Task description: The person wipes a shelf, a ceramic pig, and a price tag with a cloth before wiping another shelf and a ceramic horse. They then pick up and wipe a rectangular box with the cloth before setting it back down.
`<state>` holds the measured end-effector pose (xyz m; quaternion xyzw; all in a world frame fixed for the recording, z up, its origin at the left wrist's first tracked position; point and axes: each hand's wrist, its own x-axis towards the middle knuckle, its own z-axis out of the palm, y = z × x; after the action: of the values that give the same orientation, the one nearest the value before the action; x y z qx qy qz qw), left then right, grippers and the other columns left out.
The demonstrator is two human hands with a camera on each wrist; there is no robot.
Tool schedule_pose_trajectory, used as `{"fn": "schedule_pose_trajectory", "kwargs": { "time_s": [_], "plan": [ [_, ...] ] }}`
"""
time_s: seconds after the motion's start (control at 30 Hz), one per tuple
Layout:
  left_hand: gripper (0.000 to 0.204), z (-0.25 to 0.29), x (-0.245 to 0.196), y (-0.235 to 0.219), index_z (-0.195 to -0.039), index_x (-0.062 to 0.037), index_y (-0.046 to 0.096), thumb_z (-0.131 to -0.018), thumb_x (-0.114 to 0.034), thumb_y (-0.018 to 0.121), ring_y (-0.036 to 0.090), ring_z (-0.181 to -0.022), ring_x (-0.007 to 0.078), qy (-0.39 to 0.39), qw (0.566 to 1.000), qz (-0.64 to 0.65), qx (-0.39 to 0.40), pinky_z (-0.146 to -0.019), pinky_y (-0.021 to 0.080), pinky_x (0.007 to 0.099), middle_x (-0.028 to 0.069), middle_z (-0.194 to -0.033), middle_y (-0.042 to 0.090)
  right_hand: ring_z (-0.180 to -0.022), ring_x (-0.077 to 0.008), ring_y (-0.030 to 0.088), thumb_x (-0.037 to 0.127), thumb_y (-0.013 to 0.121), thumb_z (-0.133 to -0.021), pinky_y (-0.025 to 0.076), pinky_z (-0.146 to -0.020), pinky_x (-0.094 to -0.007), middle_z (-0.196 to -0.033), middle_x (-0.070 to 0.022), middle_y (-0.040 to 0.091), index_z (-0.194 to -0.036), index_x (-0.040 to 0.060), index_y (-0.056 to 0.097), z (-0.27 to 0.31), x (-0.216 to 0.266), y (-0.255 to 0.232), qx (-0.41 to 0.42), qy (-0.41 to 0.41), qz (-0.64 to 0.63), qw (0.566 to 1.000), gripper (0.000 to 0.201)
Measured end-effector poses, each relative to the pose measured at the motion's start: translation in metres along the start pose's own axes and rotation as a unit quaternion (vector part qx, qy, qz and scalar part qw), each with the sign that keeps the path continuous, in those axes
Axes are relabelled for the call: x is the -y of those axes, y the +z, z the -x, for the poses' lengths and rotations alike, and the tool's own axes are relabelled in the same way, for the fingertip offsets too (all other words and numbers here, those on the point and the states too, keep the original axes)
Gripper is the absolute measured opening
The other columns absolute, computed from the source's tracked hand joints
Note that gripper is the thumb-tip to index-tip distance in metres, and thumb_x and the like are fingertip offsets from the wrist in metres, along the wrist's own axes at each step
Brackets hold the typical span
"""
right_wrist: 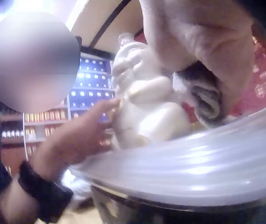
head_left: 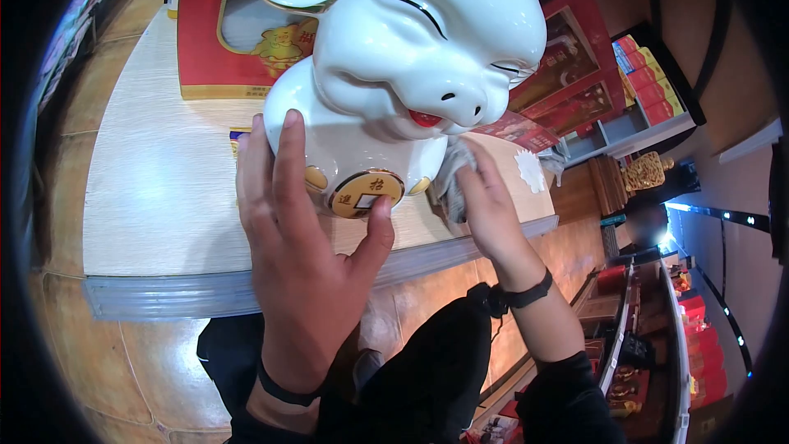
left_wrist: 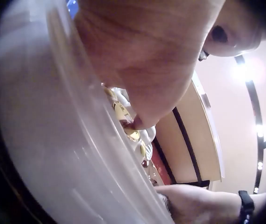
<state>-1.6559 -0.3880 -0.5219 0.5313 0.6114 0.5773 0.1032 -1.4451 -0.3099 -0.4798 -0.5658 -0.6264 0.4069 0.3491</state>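
Note:
A large glossy white ceramic animal figurine (head_left: pixel 427 41) with smiling closed eyes stands near the table's front edge. Low on its front is a gold coin emblem (head_left: pixel 341 197) with dark characters. My left hand (head_left: pixel 304 259) rests its straight, spread fingers along the figurine's side, its thumb over the coin. At the opposite side, my right hand (head_left: pixel 496 210) grips a grey cloth (head_left: pixel 452 185) against the lower body. In the right wrist view the cloth (right_wrist: pixel 205 98) is bunched under the fingers, beside the figurine (right_wrist: pixel 158 121).
The pale wooden table (head_left: pixel 164 214) has a clear plastic edge strip (head_left: pixel 173 296). Behind the figurine stand a red box (head_left: pixel 201 41) and more red packaging (head_left: pixel 575 66). A white starburst tag (head_left: pixel 530 171) lies to the right. Stocked shelves (right_wrist: pixel 93 81) line the room.

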Motion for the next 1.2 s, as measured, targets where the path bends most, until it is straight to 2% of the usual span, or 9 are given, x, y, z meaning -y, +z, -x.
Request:
{"fn": "schedule_pose_trajectory", "kwargs": {
  "time_s": [0.17,0.37,0.57,0.67,0.73,0.83,1.0,1.07,1.2],
  "plan": [
    [0.108,-0.002,0.001,-0.001,-0.168,-0.0074,0.021,-0.085,-0.026,0.088,0.036,-0.152,0.0519,0.013,1.000,-0.023,0.017,-0.120,0.039,0.0581,0.0346,-0.163,0.032,-0.134,-0.0261,0.060,0.018,0.043,-0.113,0.050,-0.113,-0.0419,-0.147,-0.0152,0.059,-0.156,-0.0014,0.042,0.004,0.033,0.032,-0.064,-0.042,-0.306,0.949,0.048],
    [0.127,0.001,0.001,0.003,-0.168,-0.0002,0.010,-0.076,-0.025,0.095,0.037,-0.150,0.0526,-0.015,0.999,-0.041,0.014,-0.122,0.038,0.0559,0.0353,-0.164,0.031,-0.133,-0.0230,0.059,0.015,0.045,-0.112,0.045,-0.114,-0.0373,-0.146,-0.0151,0.060,-0.156,-0.0027,0.043,0.012,0.045,0.054,-0.048,-0.107,-0.198,0.973,0.048],
    [0.130,-0.001,0.000,0.002,-0.168,0.0011,0.009,-0.075,-0.026,0.097,0.038,-0.149,0.0517,-0.033,0.998,-0.056,0.017,-0.122,0.038,0.0550,0.0355,-0.162,0.033,-0.106,-0.0109,0.055,0.011,0.049,-0.112,0.044,-0.091,-0.0275,-0.125,-0.0076,0.060,-0.154,-0.0019,0.044,0.041,0.041,0.057,-0.065,-0.131,-0.016,0.989,0.045],
    [0.130,-0.001,-0.001,0.002,-0.167,0.0012,0.010,-0.074,-0.025,0.097,0.040,-0.147,0.0514,-0.043,0.997,-0.060,0.023,-0.121,0.039,0.0561,0.0352,-0.161,0.035,-0.067,-0.0021,0.049,0.011,0.048,-0.112,0.041,-0.058,-0.0202,-0.093,-0.0004,0.059,-0.152,-0.0009,0.047,0.033,0.044,0.057,-0.066,-0.136,-0.047,0.987,0.041],
    [0.129,0.000,-0.002,0.003,-0.167,0.0012,0.011,-0.074,-0.025,0.097,0.041,-0.147,0.0512,-0.047,0.997,-0.055,0.026,-0.120,0.040,0.0569,0.0350,-0.160,0.036,-0.068,-0.0023,0.050,0.010,0.048,-0.111,0.042,-0.058,-0.0210,-0.094,-0.0010,0.059,-0.151,-0.0019,0.048,0.027,0.054,0.055,-0.064,-0.099,-0.085,0.989,0.041],
    [0.129,-0.001,-0.001,0.002,-0.167,0.0009,0.011,-0.074,-0.024,0.097,0.042,-0.146,0.0511,-0.045,0.997,-0.049,0.026,-0.118,0.042,0.0578,0.0347,-0.159,0.037,-0.074,-0.0127,0.060,0.008,0.050,-0.108,0.051,-0.066,-0.0284,-0.101,-0.0098,0.065,-0.147,-0.0046,0.051,0.027,0.052,0.057,-0.092,-0.129,0.023,0.987,0.042],
    [0.128,-0.001,0.000,0.002,-0.167,-0.0006,0.012,-0.074,-0.024,0.097,0.040,-0.147,0.0508,-0.044,0.998,-0.044,0.026,-0.118,0.042,0.0576,0.0337,-0.159,0.036,-0.120,-0.0445,0.064,0.001,0.056,-0.098,0.052,-0.102,-0.0426,-0.135,-0.0321,0.060,-0.143,-0.0070,0.055,0.044,0.037,0.059,-0.127,-0.201,0.233,0.943,0.046],
    [0.127,-0.001,-0.001,0.002,-0.167,-0.0015,0.012,-0.074,-0.022,0.096,0.039,-0.148,0.0509,-0.053,0.997,-0.054,0.029,-0.119,0.041,0.0576,0.0331,-0.160,0.035,-0.141,-0.0509,0.052,-0.004,0.060,-0.093,0.045,-0.115,-0.0463,-0.150,-0.0350,0.053,-0.145,-0.0057,0.055,0.052,0.038,0.060,-0.116,-0.271,0.321,0.900,0.052],
    [0.129,-0.003,-0.005,-0.001,-0.164,0.0062,0.015,-0.070,-0.020,0.098,0.038,-0.148,0.0530,-0.060,0.996,-0.056,0.041,-0.122,0.040,0.0539,0.0345,-0.159,0.034,-0.142,-0.0486,0.052,-0.011,0.065,-0.086,0.043,-0.118,-0.0492,-0.150,-0.0316,0.054,-0.150,-0.0016,0.055,0.062,0.044,0.062,-0.081,-0.288,0.330,0.895,0.065]
  ]
}}
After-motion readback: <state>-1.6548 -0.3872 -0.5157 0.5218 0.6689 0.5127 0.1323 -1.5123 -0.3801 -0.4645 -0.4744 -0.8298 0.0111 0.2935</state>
